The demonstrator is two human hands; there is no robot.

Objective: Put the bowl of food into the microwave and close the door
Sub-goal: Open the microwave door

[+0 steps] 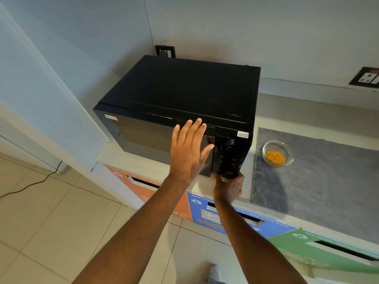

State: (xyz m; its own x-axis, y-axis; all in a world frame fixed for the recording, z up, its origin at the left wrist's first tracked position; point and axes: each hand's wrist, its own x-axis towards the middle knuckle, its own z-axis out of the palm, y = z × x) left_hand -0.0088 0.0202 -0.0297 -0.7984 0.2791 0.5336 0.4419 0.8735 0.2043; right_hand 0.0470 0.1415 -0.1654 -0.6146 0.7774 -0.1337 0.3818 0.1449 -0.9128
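A black microwave (176, 89) stands on the counter with its door shut. My left hand (189, 149) lies flat against the right part of the door, fingers spread and holding nothing. My right hand (228, 187) is below the control panel (230, 158), its fingers touching the panel's bottom edge at the lowest button. A clear glass bowl (277, 153) with orange food in it sits to the right of the microwave on a grey mat (328, 181), apart from both hands.
A wall socket (366, 77) is at the right on the back wall, another outlet behind the microwave. Coloured recycling bin fronts (205, 201) with slots run under the counter. A black cable (30, 185) lies on the tiled floor at left. A white wall panel stands left.
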